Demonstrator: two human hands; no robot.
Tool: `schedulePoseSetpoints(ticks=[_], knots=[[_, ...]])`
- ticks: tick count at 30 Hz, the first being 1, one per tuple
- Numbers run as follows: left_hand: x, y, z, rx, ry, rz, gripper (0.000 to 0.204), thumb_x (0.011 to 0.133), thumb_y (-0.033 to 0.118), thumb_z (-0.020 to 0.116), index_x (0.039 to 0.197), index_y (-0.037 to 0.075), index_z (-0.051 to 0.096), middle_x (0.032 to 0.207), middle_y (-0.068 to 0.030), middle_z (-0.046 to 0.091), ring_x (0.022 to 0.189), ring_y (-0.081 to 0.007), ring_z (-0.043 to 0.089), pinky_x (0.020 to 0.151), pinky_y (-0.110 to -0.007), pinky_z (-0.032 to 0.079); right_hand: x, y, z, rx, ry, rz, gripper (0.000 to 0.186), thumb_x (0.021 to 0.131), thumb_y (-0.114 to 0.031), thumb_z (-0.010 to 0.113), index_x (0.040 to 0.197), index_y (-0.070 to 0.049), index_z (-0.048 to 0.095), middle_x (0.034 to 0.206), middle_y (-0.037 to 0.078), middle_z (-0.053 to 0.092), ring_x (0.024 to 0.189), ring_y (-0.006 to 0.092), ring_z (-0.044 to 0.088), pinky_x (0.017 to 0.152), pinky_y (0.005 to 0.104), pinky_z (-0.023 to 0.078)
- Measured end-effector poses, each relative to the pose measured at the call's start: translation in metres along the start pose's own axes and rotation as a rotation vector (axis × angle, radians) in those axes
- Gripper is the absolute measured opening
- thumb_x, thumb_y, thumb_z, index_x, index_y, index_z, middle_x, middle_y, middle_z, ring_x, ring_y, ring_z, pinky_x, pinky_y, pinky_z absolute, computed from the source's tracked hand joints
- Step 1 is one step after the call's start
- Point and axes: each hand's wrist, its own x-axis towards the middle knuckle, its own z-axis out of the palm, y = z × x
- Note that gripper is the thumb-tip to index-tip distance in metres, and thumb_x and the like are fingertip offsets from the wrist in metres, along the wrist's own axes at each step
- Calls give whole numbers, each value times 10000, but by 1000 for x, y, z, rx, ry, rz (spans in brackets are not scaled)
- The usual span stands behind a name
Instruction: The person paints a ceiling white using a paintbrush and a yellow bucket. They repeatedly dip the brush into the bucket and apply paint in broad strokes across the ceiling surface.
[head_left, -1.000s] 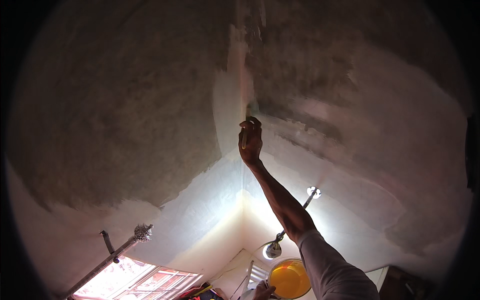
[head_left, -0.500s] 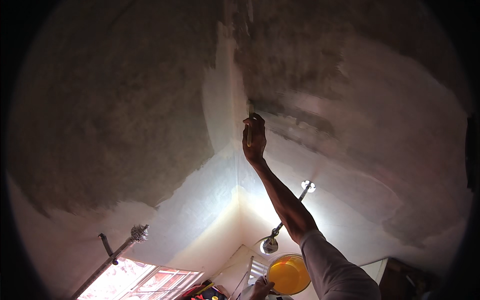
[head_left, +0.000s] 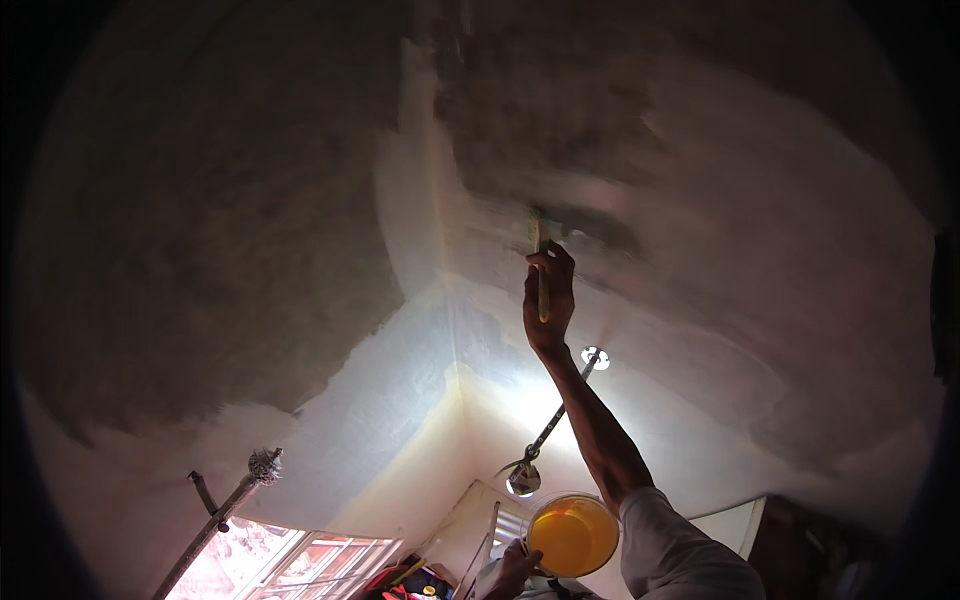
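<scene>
My right hand reaches up, closed around the slim handle of a paintbrush. Its bristles are at the patchy overhead surface, to the right of a corner line, where dark areas meet pale ones. Low in the view, my left hand grips the side of a round bucket. The inside of that bucket looks yellow-orange; whether this is liquid or the bucket's wall, I cannot tell. My left fingers are partly hidden in shadow.
A lamp hangs on a rod from a round mount, close to my right forearm. At lower left, a curtain rod with an ornate end crosses above a bright window. Dark shelving stands at lower right.
My right hand and the paintbrush have moved right, away from the corner line, and slightly lower in view. The whole view has shifted a little. The bucket sits slightly higher and further left.
</scene>
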Motion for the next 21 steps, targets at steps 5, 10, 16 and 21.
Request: schedulePoseSetpoints(ticks=[5, 10, 16, 21], knots=[[1, 4, 0, 17, -27, -12, 353, 817, -16, 607, 1129, -62, 450, 1006, -172, 591, 810, -298, 663, 612, -413, 622, 2, 5, -41, -3, -13, 19, 192, 847, 39, 574, 994, -83, 592, 1205, 128, 534, 1006, 260, 597, 761, 333, 500], [6, -3, -4, 42, -35, -18, 380, 809, -36, 598, 1157, -65, 449, 1026, -174, 595, 836, -302, 663, 615, -418, 625, 4, 3, -81, -9, -3, 18, 175, 860, 49, 557, 992, -61, 593, 1205, 116, 521, 1045, 218, 554, 831, 318, 481], [0, 8, -3, 44, -58, 23, 309, 807, 29, 620, 1050, -72, 457, 957, -170, 566, 775, -300, 666, 609, -396, 615, 7, -1, -125, 0, 34, 64, 208, 866, 71, 512, 1030, -44, 567, 1194, 114, 524, 1081, 219, 526, 906, 324, 424], [-2, 11, -6, 37, -46, 20, 312, 803, 22, 614, 1056, -75, 459, 970, -183, 564, 778, -306, 666, 600, -393, 616, 2, -16, -150, -99, 106, 104, 227, 858, 87, 498, 1032, -42, 566, 1179, 122, 514, 1064, 227, 527, 883, 323, 430]])
